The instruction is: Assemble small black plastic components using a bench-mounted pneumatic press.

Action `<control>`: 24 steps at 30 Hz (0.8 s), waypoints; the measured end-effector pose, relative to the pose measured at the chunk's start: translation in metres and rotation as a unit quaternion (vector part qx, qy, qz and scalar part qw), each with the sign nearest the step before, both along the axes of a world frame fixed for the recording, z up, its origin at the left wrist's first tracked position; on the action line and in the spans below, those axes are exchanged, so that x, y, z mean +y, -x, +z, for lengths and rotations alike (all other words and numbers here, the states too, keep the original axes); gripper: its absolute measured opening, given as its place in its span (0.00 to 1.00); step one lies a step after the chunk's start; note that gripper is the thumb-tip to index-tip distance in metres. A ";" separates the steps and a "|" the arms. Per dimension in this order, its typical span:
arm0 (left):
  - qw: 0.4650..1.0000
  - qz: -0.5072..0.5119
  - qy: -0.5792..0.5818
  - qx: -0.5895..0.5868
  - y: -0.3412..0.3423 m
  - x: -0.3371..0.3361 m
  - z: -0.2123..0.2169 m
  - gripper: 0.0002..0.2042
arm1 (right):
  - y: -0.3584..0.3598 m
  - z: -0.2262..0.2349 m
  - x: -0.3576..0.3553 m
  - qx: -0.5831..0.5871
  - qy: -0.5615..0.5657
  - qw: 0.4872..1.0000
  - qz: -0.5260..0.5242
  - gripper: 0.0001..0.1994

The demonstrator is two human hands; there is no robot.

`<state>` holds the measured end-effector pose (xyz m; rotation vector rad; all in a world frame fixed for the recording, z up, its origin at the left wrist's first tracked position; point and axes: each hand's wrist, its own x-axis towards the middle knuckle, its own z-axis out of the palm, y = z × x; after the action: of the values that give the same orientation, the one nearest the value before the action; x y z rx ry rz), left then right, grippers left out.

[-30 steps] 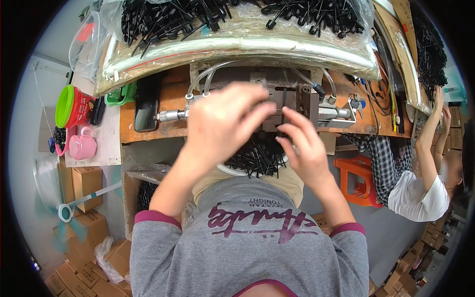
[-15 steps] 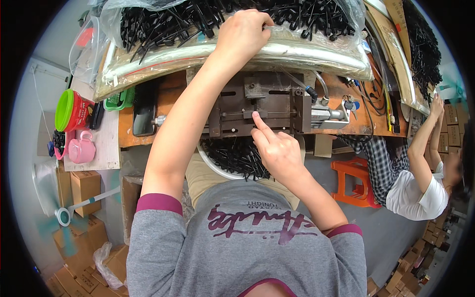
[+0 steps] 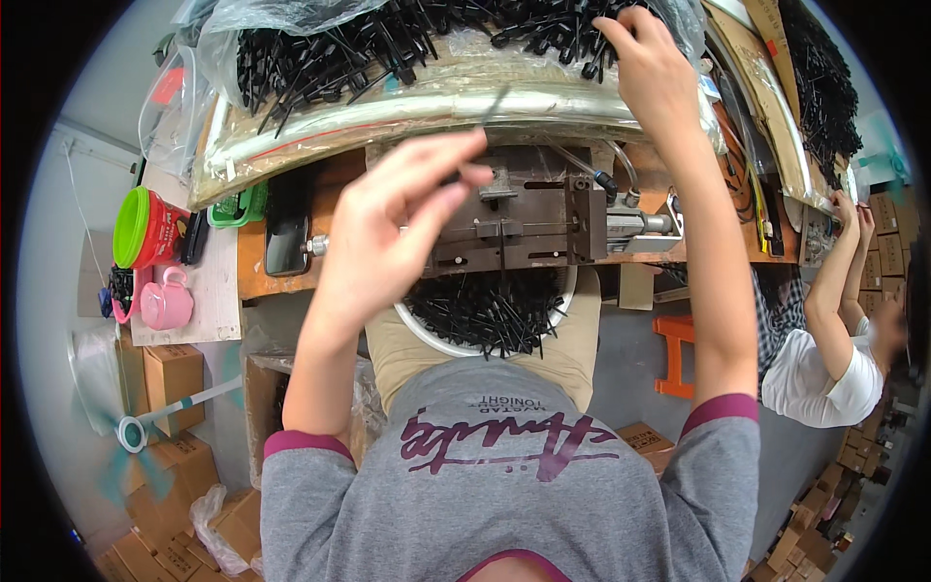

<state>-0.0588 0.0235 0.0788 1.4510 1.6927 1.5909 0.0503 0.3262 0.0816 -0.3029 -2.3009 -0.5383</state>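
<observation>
My left hand [image 3: 393,218] is raised over the left side of a dark metal fixture [image 3: 538,238], blurred by motion. A thin black stick-like part [image 3: 497,105] pokes out past its pinched fingertips. My right hand [image 3: 661,82] reaches to the right side of a heap of black stick-like plastic parts [image 3: 388,44], its thumb and forefinger apart just over them; its other fingers are partly hidden. Another slim black part stands across the middle of the fixture. Below the fixture, a white-rimmed bowl [image 3: 427,339] on my lap is full of similar black parts.
The heap lies on a plastic-covered tray [image 3: 320,136]. Left on the bench are a phone [image 3: 287,228], a green basket [image 3: 250,204], a red-and-green tub [image 3: 145,228] and a pink cup [image 3: 167,303]. An air cylinder [image 3: 640,225] and hoses are right, with a co-worker [image 3: 824,373] beyond.
My left hand has drawn back from the heap toward me. My right hand has left the fixture and moved up and right to the heap.
</observation>
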 end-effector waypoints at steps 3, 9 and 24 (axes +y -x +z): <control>0.999 0.018 0.023 0.015 -0.021 -0.016 -0.006 0.19 | 0.029 -0.002 0.026 -0.053 -0.104 0.993 0.007 0.13; 0.994 0.067 0.039 0.076 -0.041 -0.033 -0.053 0.14 | 0.047 -0.014 0.035 -0.141 0.050 0.988 0.035 0.12; 0.909 0.122 0.039 0.398 -0.068 -0.009 -0.119 0.14 | 0.041 0.005 -0.017 -0.120 0.256 0.943 0.174 0.09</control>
<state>0.0087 0.0144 -0.0403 2.0822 2.4161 1.0513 0.0088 0.3092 0.0871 -0.0692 -2.6305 0.2237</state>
